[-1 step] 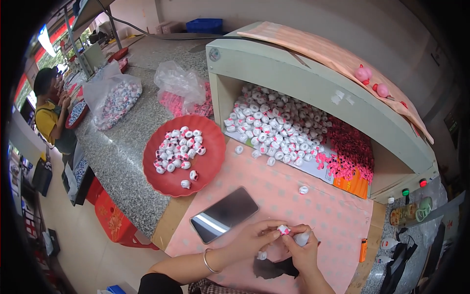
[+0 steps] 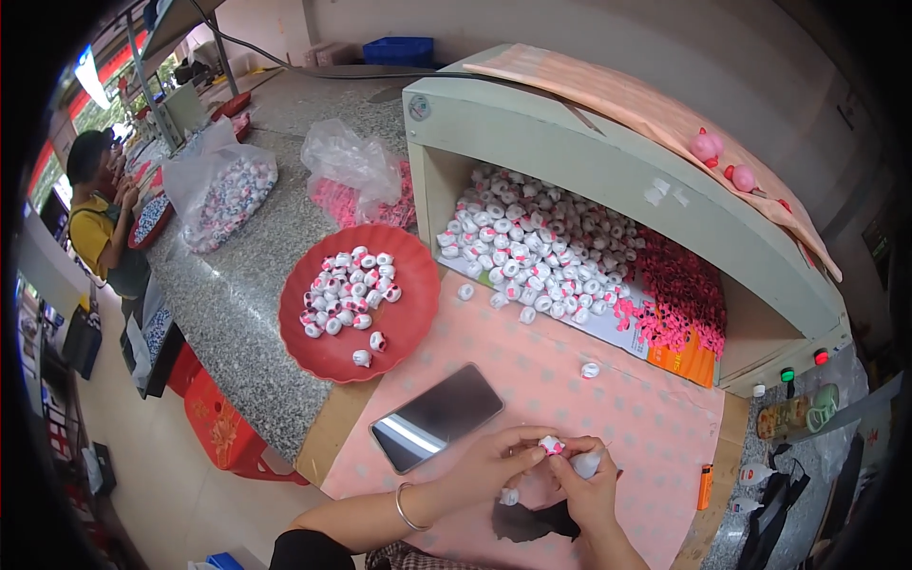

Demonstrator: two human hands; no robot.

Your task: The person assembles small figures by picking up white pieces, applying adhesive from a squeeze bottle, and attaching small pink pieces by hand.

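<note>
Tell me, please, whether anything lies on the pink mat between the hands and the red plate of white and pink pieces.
Yes. A dark phone lies flat on the pink mat, between the hands and the red plate. The left hand and right hand pinch a small white and pink piece just right of it.

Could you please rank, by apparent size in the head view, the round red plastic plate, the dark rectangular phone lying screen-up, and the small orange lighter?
1. Round red plastic plate, clearly largest.
2. Dark rectangular phone, nearer the camera yet looking smaller.
3. Small orange lighter, smallest, though rim distortion may shrink it slightly.
</note>
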